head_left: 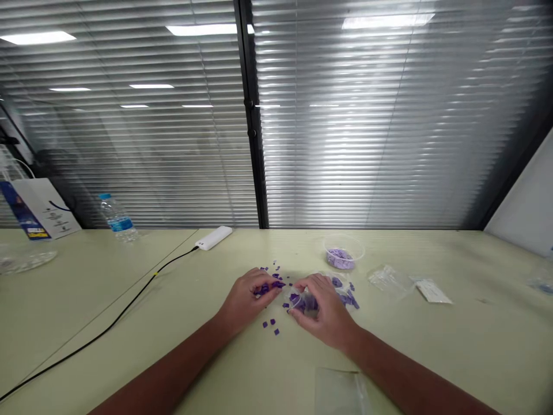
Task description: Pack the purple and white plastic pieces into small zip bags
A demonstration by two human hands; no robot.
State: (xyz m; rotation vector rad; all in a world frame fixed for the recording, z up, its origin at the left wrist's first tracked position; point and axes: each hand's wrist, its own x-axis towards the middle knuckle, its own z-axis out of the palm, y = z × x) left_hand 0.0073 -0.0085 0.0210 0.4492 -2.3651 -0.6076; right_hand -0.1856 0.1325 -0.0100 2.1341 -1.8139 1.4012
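My left hand [246,298] is closed around a small clump of purple pieces [268,286], with the thumb and fingers pinching them above the table. My right hand [323,308] curls its thumb and fingers around a clear plastic bag [309,301] that has purple pieces inside. The bag's opening appears to face my left hand, though my fingers hide part of it. Loose purple squares [272,321] lie on the table below and between the hands. More purple pieces [348,298] show just beyond my right hand, in or beside the clear plastic.
A round clear tub [340,256] of light purple pieces stands behind my right hand. Crumpled clear plastic [390,279] and a white packet [432,290] lie to the right. A flat clear bag [339,392] is in front. Left are a power bank [214,237], black cable [116,318] and bottle [118,220].
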